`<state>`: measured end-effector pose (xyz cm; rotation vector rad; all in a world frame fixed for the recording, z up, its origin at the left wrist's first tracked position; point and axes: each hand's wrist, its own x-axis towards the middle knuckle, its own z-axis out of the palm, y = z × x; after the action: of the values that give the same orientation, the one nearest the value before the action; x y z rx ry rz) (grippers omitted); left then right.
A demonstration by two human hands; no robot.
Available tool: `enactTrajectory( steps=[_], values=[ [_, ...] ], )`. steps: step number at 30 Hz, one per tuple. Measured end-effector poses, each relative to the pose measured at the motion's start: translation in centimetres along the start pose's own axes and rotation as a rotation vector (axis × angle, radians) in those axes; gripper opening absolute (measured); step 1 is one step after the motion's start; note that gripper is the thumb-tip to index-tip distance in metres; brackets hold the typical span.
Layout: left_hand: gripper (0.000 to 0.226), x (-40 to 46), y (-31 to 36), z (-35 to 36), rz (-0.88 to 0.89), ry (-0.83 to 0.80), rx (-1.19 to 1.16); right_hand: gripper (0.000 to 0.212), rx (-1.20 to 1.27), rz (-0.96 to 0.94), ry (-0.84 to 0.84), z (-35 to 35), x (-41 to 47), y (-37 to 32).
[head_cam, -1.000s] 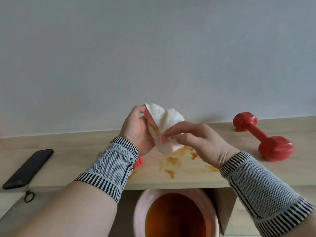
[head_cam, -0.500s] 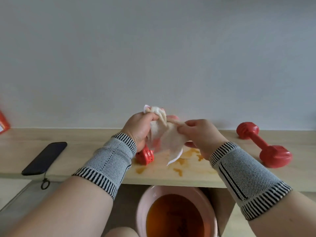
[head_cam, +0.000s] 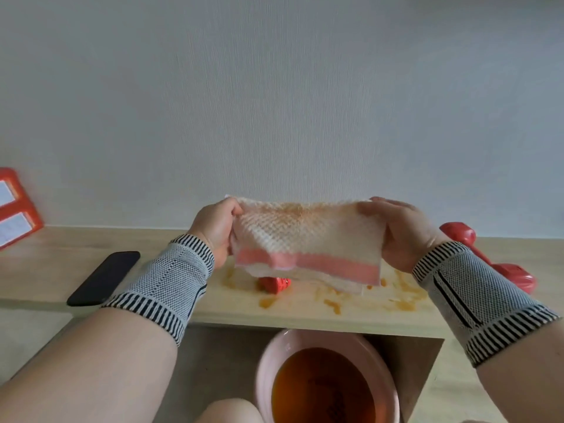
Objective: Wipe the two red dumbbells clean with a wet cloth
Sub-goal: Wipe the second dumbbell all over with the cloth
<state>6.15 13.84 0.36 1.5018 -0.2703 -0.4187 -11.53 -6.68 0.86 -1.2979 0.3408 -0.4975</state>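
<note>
In the middle of the frame the left hand point(head_cam: 213, 227) and the right hand point(head_cam: 399, 233) each pinch an end of the cloth point(head_cam: 305, 239) and hold it spread flat above the desk point(head_cam: 91, 239); it looks soft, light and floppy, so the ends seem good places to hold. One red dumbbell point(head_cam: 274, 283) peeks out under the cloth and the other dumbbell point(head_cam: 457, 233) lies at the right, partly hidden behind the right wrist; both look hard, heavy and maybe slippery, so I would grab the thin middle bar. Orange spills point(head_cam: 332, 305) dot the desk, a black phone point(head_cam: 103, 277) lies at the left, and a pink bowl point(head_cam: 265, 361) of orange water sits low in the frame.
</note>
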Motion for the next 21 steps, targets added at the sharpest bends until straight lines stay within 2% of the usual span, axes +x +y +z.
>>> enactTrajectory(
  steps=[2, 4, 8, 10, 12, 14, 17, 18, 21],
  values=[
    [0.02, -0.3, -0.3, 0.8, -0.052, -0.042, -0.05, 0.018, 0.153, 0.143, -0.078, 0.7, -0.4, -0.3],
    [0.021, -0.7, -0.8, 1.7, -0.066, -0.014, -0.031, 0.03, 0.224, 0.202, -0.213, 1.6, -0.7, -0.8],
    [0.027, -1.3, -2.1, 4.1, 0.087, 0.07, 0.334, 0.053, 0.296, 0.237, -0.437, 4.3, -0.9, -0.5],
    [0.028, -1.8, -2.4, 4.8, 0.016, -0.032, 0.177, 0.07, 0.28, 0.287, -0.524, 5.2, -1.0, -0.1],
    [0.036, -2.7, -2.4, 4.9, -0.148, -0.163, -0.037, 0.076, 0.231, 0.31, -0.49, 5.6, -0.9, 0.2],
    [0.042, -3.3, -2.5, 5.0, -0.26, -0.301, -0.195, 0.06, 0.181, 0.299, -0.339, 5.5, -0.7, 0.4],
    [0.079, -3.8, -2.2, 4.9, -0.269, -0.412, -0.322, 0.028, 0.12, 0.18, -0.14, 5.2, -0.2, 0.6],
    [0.083, -3.8, -2.4, 5.0, -0.251, -0.431, -0.322, 0.022, 0.102, 0.151, -0.115, 5.1, -0.2, 0.5],
    [0.062, -4.0, -2.8, 5.5, -0.188, -0.443, -0.297, 0.014, 0.022, 0.104, -0.067, 4.5, -0.2, 0.4]
  ],
)
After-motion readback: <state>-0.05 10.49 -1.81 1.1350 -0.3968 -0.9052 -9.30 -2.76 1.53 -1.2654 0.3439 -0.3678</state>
